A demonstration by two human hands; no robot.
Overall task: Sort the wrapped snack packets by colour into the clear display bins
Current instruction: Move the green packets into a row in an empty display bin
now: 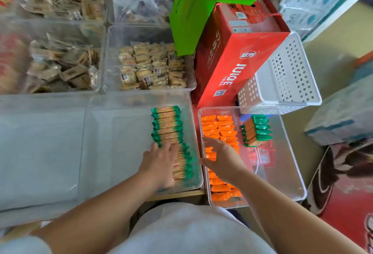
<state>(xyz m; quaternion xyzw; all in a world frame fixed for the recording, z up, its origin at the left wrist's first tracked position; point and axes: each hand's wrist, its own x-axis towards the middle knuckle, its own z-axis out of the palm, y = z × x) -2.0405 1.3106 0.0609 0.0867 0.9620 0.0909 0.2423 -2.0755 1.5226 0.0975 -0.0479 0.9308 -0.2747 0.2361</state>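
We see the left hand [160, 163] lying flat, fingers straight and spread, pressing down on the near end of a row of green packets [167, 126]; it grips nothing. The right hand [222, 159] hovers with its fingers stretched out and loose over the orange packets [220, 127]. We can make out nothing held in it, and we cannot tell whether its fingertips touch the wrappers.

We take the red carton [238, 58] as our mark. The green packets stand on edge along the right wall of a wide clear bin [121, 142], which lies nearer us than the carton and to its left. A second clear bin [288, 169] sits on our side of the carton, just beside the first. The orange packets fill two columns along its left side, and a short green bunch [259, 130] of the same kind of packet stands apart from them toward its middle. A white perforated basket [288, 76] sits tilted just beside the carton's right side. Left of the carton, a farther bin [113, 56] holds beige packets [151, 66]. A green sheet [197, 7] overlaps the carton's far left corner.
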